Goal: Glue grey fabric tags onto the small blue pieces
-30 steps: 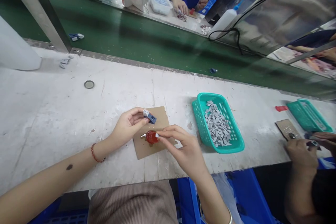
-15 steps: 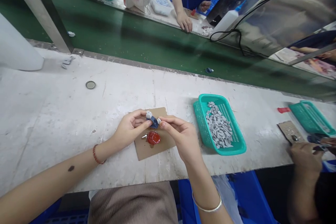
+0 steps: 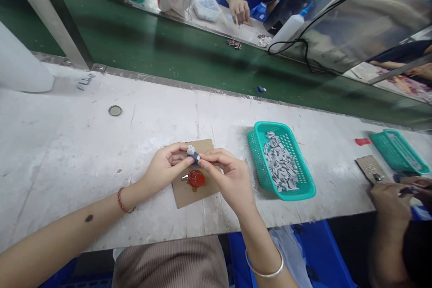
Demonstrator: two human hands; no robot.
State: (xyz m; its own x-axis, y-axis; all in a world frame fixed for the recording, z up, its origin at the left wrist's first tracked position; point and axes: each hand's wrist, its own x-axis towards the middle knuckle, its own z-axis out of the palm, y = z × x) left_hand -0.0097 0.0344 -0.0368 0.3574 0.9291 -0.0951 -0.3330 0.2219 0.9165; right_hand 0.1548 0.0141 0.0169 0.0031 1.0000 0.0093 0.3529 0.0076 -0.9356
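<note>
Between the thumb and fingers of my left hand (image 3: 167, 162) is a small dark blue and light grey part (image 3: 195, 155), too small to name more exactly. My right hand (image 3: 231, 175) pinches at the part's right end, where a bit of light grey shows by the fingertips. The fingers partly hide both pieces. Just below my hands, a small round container of glossy red stuff (image 3: 197, 179) with a metallic tip on its left sits on a piece of brown cardboard (image 3: 184, 197).
To the right stands a turquoise basket (image 3: 305, 191) with many small grey pieces (image 3: 281, 166). A bottle cap (image 3: 115, 110) lies at left. A co-worker's hands (image 3: 393, 200) work at far right by another basket (image 3: 400, 153). Across the green belt (image 3: 162, 58) is another person's hand (image 3: 239, 11).
My right hand has moved slightly left, bringing the light grey bit up against the blue part. The person across has lifted a hand, and a dark clump now lies on the belt's far side.
</note>
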